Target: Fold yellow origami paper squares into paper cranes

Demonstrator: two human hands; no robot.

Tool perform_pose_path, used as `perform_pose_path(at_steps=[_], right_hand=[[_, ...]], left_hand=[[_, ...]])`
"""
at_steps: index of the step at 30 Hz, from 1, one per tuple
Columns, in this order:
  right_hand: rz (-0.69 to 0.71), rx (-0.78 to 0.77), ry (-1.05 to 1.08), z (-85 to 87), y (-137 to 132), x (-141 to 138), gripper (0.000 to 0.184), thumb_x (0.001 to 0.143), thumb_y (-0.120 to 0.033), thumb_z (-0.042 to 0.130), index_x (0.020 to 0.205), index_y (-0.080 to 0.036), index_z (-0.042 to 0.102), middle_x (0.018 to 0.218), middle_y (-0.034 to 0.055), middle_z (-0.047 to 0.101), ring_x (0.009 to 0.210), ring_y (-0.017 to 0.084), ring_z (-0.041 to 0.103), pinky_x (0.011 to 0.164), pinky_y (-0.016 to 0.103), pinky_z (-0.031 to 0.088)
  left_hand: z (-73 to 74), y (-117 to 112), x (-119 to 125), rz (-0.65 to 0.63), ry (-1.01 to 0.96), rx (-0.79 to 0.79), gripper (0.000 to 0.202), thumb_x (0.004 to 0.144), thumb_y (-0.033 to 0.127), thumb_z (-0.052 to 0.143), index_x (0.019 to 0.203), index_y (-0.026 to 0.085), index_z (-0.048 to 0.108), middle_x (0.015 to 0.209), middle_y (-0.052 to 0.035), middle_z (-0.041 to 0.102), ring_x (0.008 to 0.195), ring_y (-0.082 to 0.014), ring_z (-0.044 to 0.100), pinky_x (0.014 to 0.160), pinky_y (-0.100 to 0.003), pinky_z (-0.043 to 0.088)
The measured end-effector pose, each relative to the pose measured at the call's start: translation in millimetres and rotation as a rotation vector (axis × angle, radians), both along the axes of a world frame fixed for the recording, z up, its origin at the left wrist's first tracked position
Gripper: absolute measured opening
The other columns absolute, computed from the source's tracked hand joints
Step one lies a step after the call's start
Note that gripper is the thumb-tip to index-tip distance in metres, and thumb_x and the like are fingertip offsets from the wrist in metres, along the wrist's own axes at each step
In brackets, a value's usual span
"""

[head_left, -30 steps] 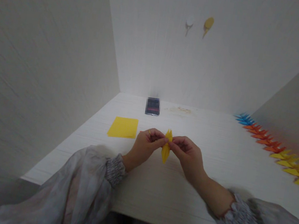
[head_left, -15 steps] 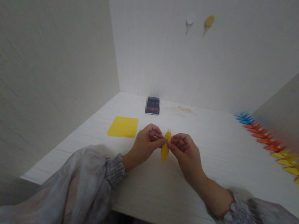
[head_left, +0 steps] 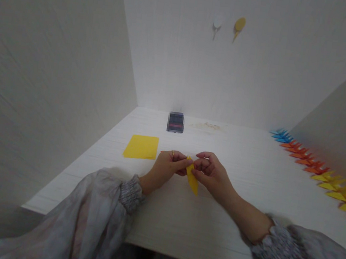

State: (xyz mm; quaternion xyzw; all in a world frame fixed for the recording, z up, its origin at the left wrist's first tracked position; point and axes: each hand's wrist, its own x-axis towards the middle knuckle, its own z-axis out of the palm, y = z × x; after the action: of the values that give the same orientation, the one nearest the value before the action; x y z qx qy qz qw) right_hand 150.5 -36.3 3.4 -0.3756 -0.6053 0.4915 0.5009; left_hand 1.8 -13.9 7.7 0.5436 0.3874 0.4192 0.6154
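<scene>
Both my hands meet over the middle of the white table [head_left: 180, 219]. Between them is a narrow folded piece of yellow paper [head_left: 192, 181], its long point slanting down to the right. My left hand [head_left: 166, 169], with a ring on one finger, pinches the upper end of the paper. My right hand [head_left: 210, 172] is closed on the same upper end from the other side. The paper's top is hidden by my fingers.
A stack of flat yellow paper sheets [head_left: 141, 147] lies left of my hands. A dark phone [head_left: 175, 122] rests near the back wall. A row of folded paper shapes [head_left: 320, 176], blue, orange, then yellow, runs along the right wall. Two hooks [head_left: 228, 25] hang on the back wall.
The folded yellow paper stood upright between my hands; now it is tilted, its lower point swung to the right. My fingers have closed over its top and my hands sit slightly lower.
</scene>
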Motion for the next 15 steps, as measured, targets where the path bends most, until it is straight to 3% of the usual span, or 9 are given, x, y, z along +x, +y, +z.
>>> perform_pose_path(at_steps=[9, 15], right_hand=[[0.048, -0.024, 0.058, -1.5, -1.5, -2.2, 0.035, 0.064, -0.016, 0.061, 0.09, -0.023, 0.038, 0.067, -0.0049, 0.053, 0.061, 0.009, 0.052, 0.056, 0.024, 0.041], [0.035, -0.115, 0.123, -0.3, -0.8, -1.7, 0.038, 0.061, -0.017, 0.064, 0.087, -0.023, 0.038, 0.065, -0.006, 0.054, 0.057, 0.009, 0.052, 0.053, 0.023, 0.041]], left_hand=[[-1.0, 0.5, -0.9, 0.058, -0.001, -0.018, 0.032, 0.068, 0.042, 0.058, 0.058, 0.012, 0.056, 0.052, -0.0016, 0.06, 0.045, -0.0089, 0.055, 0.047, -0.02, 0.047], [-0.7, 0.4, -1.6, -0.009, 0.012, 0.0, 0.034, 0.068, 0.045, 0.056, 0.063, 0.012, 0.057, 0.055, -0.0021, 0.06, 0.047, -0.0088, 0.056, 0.048, -0.02, 0.047]])
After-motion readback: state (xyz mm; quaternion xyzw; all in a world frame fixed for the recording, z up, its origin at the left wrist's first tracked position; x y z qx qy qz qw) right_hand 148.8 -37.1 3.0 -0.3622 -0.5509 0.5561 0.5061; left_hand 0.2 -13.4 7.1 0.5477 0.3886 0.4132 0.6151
